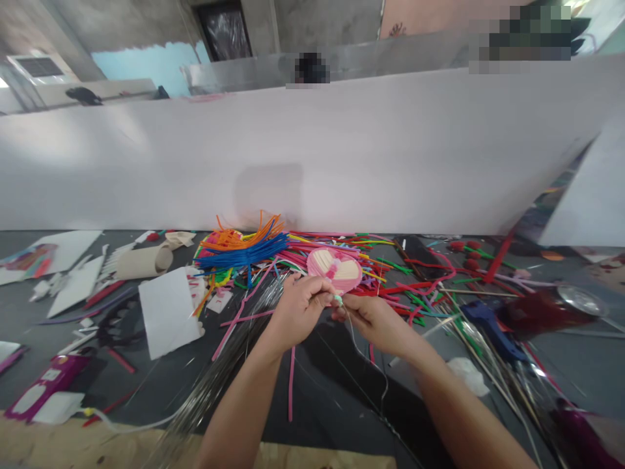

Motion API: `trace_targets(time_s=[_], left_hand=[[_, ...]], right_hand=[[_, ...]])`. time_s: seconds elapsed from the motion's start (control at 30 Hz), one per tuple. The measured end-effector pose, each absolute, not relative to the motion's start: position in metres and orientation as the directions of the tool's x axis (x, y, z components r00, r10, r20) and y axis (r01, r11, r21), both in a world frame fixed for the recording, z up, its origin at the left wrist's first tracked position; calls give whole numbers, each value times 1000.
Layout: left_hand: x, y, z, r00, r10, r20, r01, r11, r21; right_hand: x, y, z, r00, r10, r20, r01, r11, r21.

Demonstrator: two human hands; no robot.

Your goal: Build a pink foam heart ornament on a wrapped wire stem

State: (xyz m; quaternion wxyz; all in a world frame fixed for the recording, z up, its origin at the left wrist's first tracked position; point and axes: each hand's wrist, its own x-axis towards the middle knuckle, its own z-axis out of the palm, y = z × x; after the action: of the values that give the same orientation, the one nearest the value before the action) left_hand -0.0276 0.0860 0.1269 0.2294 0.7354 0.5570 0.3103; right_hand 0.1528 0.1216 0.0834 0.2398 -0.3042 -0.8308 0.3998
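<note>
Though the left hand [297, 309] and right hand [375, 322] pinch something small [338, 300], their fingers [319, 286] hide what it is.

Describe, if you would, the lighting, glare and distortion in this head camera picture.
In the head view, wide-angle distortion makes the white board slant across the frame, a soft shadow lies on it, glare shines on the round metal disc at right, and the silver strands near the lower edge look blurred.

Left hand [299, 311] bare; right hand [378, 324] bare (forearms [239, 417] too)
</note>
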Motion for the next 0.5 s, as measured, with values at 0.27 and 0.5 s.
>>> trace_targets(time_s=[0.27, 0.5], left_hand=[[-27, 87, 124, 129, 967, 221, 694, -247, 676], [-33, 90, 120, 101, 972, 213, 693, -222, 686]], right_hand=[[143, 116, 81, -777, 623, 92, 271, 463, -844], [146, 126, 70, -787, 612, 74, 273, 453, -849]])
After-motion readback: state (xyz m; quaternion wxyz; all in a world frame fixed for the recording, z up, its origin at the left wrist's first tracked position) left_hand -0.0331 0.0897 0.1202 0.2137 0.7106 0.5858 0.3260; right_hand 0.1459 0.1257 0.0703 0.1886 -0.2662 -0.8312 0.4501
